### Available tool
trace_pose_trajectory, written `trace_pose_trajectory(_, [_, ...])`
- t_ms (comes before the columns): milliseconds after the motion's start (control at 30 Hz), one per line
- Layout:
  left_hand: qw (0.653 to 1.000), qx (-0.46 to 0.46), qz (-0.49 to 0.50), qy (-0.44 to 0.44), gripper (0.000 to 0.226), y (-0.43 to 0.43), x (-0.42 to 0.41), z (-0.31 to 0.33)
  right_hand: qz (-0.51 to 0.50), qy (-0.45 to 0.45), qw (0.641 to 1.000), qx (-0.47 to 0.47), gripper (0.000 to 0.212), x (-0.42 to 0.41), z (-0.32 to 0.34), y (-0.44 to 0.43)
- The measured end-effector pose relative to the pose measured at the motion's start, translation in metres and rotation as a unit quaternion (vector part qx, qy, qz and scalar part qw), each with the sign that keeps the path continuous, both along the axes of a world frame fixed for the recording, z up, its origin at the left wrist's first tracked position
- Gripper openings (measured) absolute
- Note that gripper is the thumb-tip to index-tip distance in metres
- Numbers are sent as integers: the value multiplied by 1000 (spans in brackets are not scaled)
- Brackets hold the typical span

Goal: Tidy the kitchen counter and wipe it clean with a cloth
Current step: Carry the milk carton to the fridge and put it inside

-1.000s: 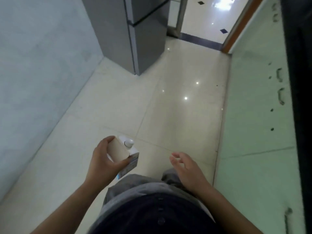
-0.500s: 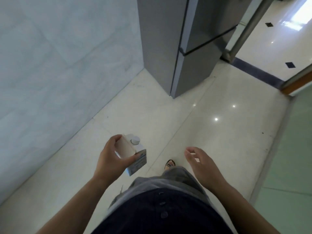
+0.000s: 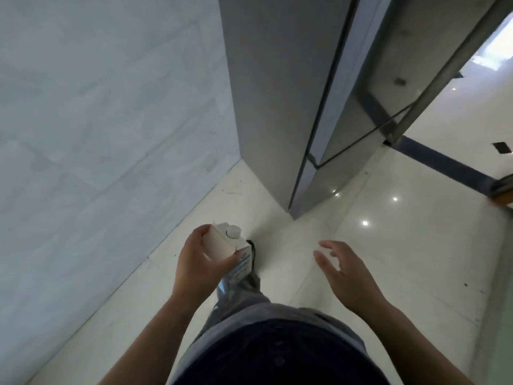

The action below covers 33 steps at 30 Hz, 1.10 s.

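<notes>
The left hand [image 3: 198, 262] gripped a white, blue-printed cardboard drink carton with a round white screw cap [image 3: 226, 250], fingers wrapped around its upper sides, holding it upright above the glossy cream tiled floor [image 3: 388, 259], just short of the tall grey metal refrigerator [image 3: 277, 107]. The right hand [image 3: 345, 273] hung empty, fingers loosely spread, nearer the refrigerator's front corner.

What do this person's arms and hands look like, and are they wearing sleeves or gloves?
Both forearms are bare as far as the picture shows: no sleeves reach them. The left hand and right hand wear no gloves, and no rings, watch or bracelets show. Below them is a dark buttoned top over grey trousers.
</notes>
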<state>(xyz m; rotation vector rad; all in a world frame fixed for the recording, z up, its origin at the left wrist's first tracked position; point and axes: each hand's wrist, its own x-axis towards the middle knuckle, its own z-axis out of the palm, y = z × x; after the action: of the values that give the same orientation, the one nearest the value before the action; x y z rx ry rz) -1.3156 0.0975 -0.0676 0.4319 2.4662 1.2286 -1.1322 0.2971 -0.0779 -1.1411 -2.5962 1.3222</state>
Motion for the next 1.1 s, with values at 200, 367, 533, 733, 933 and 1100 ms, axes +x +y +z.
trace_pose_trajectory(200, [992,22,-117,40,65,114,-150,25,-148,105,981,66,59,-133,52,101])
trace_pose_trajectory(367, [967,22,-239,86,69,203,-226,61,-231,174,945,154,52,-204,95,164])
trace_pose_trajectory(533, [944,60,-310,95,65,268,-259,90,-323,227,898,196,64,-232,123,198])
trace_pose_trajectory(733, [934,95,-331,91,76,317,-265,110,-363,278,861,225,62,-259,151,230])
trace_pose_trajectory(933, [933,128,-325,91,69,336,-265,116,-360,307,838,272,64,-269,149,238])
trace_pose_trajectory(1100, [933,134,-318,100,70,347,-264,114,-368,353,800,315,68,-267,150,239])
